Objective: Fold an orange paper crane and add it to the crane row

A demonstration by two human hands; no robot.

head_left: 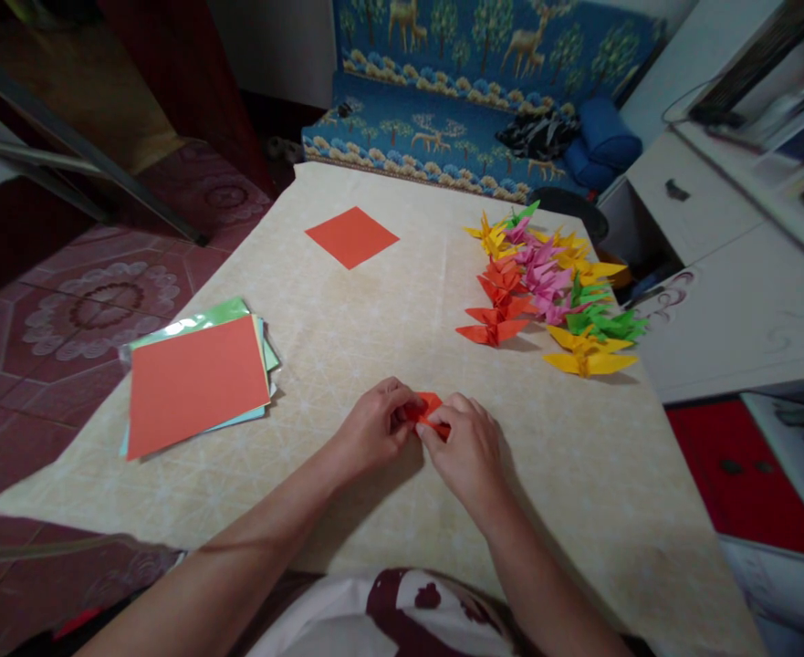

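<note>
Both of my hands meet near the front middle of the table (pixel 347 328), pinching a small folded piece of orange paper (pixel 430 407). My left hand (pixel 374 427) grips its left side with curled fingers. My right hand (pixel 466 447) pinches its right side. Most of the paper is hidden by my fingers. A stack of coloured paper sheets (pixel 196 383) with an orange sheet on top lies to the left. A single orange square sheet (pixel 351 236) lies at the far middle. A pile of folded paper cranes (pixel 552 292) in orange, pink, yellow and green lies at the right.
The table wears a beige patterned cloth. A blue sofa with a deer pattern (pixel 456 119) stands behind it. A white cabinet (pixel 736 274) is at the right, with a red one (pixel 744 474) below it. Red patterned floor tiles (pixel 100 301) lie at the left.
</note>
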